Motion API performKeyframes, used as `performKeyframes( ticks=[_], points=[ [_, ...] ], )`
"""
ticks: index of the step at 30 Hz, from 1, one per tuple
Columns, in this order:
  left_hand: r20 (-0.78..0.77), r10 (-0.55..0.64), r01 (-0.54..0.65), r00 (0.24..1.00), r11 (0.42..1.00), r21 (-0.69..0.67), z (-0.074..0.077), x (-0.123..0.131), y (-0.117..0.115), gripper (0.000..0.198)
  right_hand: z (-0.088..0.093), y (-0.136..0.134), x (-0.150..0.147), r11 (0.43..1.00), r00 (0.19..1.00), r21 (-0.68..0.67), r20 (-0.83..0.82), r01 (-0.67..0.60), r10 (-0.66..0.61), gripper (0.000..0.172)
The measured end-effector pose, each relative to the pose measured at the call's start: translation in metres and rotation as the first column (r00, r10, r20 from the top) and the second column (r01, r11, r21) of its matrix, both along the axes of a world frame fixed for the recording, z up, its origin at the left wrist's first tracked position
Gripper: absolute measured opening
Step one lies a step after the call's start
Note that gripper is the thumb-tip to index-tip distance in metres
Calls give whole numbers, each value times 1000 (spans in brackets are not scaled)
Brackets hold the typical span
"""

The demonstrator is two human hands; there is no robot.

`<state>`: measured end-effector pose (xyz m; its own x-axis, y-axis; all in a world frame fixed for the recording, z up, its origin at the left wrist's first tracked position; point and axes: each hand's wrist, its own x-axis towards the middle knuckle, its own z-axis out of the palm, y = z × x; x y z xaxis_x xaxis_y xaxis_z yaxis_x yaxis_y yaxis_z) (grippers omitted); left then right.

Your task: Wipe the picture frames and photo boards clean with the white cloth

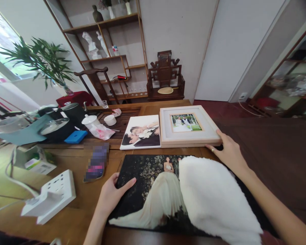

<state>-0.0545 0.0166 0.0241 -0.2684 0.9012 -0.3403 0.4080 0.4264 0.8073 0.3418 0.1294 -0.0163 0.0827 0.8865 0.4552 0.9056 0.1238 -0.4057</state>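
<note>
A large dark wedding photo panel [148, 190] lies in front of me, with a white fluffy cloth [214, 194] over its right part. My left hand [113, 192] grips the panel's left edge, thumb on top and the other fingers partly hidden. Beyond the panel is a pale wooden picture frame [165, 127] with a small wedding photo, on top of what looks like another frame. My right hand [229, 148], with a ring on one finger, holds this frame by its right front corner. A white-bordered couple photo [145, 132] rests against the frame's left side.
On the wooden table [91, 204] at left are a white power strip [60, 194], a phone [97, 161], a blue block [75, 136] and a dark pot [57, 127]. A tea tray [130, 114] with white cups stands behind. A carved chair [165, 75] is against the wall.
</note>
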Motion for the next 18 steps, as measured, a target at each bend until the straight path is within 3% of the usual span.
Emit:
performKeyframes(
  ticks=[5,8,9,10,12,13,14,15,18],
  points=[
    [-166,-17,20,986,1000,15,1,1,1,51,16,-8,2,996,998,-62,-37,-59,57,71],
    [-326,-49,60,944,998,23,5,4,2,49,41,-39,-4,988,987,-26,-52,-151,150,73],
    [-390,-64,77,919,997,16,7,5,2,48,50,-54,-7,969,969,-48,-61,-244,241,69],
    [-456,-86,97,886,995,1,10,8,3,48,57,-71,-11,919,926,-112,-69,-378,372,65],
    [-577,-139,134,805,990,-52,14,12,4,48,64,-105,-19,734,797,-340,-91,-588,597,70],
    [-619,-168,150,767,985,-81,16,14,5,49,64,-120,-23,674,768,-411,-116,-614,629,80],
    [-648,-189,162,738,981,-102,17,16,6,50,61,-132,-27,660,770,-442,-126,-608,625,80],
    [-663,-203,171,721,979,-113,17,17,7,51,56,-141,-30,665,782,-453,-127,-593,610,78],
    [-681,-222,188,698,974,-125,18,18,10,52,37,-153,-36,760,834,-361,-109,-541,542,62]
  ],
)
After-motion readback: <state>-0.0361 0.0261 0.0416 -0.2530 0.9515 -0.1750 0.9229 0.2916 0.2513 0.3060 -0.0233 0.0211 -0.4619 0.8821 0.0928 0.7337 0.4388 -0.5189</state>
